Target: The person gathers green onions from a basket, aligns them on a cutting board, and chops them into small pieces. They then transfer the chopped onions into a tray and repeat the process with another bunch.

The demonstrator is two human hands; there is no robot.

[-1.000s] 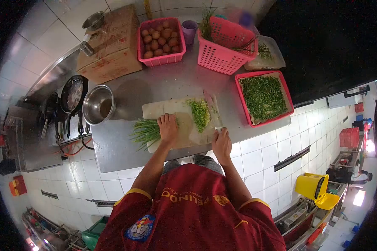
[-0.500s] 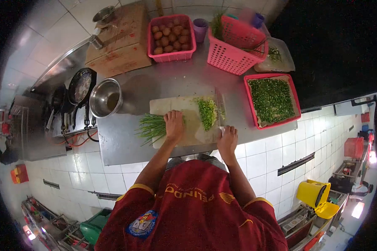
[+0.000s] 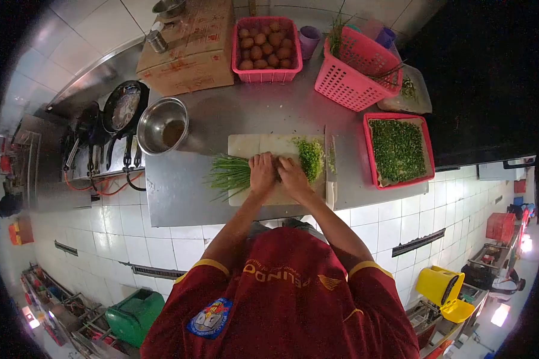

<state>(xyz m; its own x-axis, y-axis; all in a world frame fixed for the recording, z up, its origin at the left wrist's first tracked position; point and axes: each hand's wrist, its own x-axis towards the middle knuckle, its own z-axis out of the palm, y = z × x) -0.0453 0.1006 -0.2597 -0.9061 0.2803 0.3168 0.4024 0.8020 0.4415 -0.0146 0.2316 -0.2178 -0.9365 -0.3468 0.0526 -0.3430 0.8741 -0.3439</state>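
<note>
On a pale cutting board (image 3: 239, 143), my left hand (image 3: 262, 173) is closed round a bunch of long green stalks (image 3: 229, 173), whose leafy ends hang past the board's left edge. Touching it from the right, my right hand (image 3: 292, 176) has its fingers bent at the cut end of the bunch; what they hold is hidden. Chopped green pieces (image 3: 310, 157) lie in a heap just right of my hands. A knife (image 3: 330, 194) rests at the board's right edge, its pale handle toward me, with no hand on it.
Behind the board stand a steel bowl (image 3: 163, 125), a cardboard box (image 3: 188, 57), a pink basket of eggs (image 3: 267, 75) and a pink perforated basket (image 3: 353, 84). To the right is a red-rimmed tray (image 3: 430, 146) of chopped greens. Black pans (image 3: 124, 107) are at the left.
My right hand has left the knife handle and moved left across the board to meet my left hand. The knife now lies by itself. The camera view has shifted slightly.
</note>
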